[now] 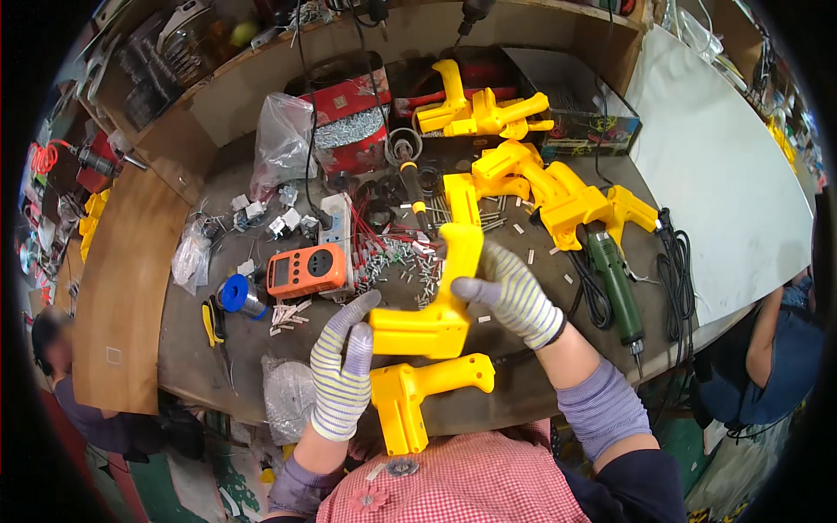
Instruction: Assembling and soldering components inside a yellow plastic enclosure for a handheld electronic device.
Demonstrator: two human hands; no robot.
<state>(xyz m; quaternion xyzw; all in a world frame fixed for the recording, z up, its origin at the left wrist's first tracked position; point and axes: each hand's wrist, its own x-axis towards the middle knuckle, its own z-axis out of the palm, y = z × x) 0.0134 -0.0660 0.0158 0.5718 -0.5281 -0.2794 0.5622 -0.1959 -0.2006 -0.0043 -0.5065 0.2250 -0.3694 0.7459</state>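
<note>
A yellow plastic power-tool housing, shaped like a pistol grip with a wide body, is held up over the bench between both hands. My left hand, in a striped glove, has its fingers and thumb on the left end of the body. In a matching glove, my right hand grips the upright handle, with the thumb across it. Just below, at the bench's near edge, lies another yellow housing. Behind the held piece several more yellow housings are piled, and others sit in a box.
An orange meter, a solder spool and yellow-handled cutters are on the left. A soldering iron rests in its stand behind. Screws fill a red box. On the right lie a green electric screwdriver and black cables.
</note>
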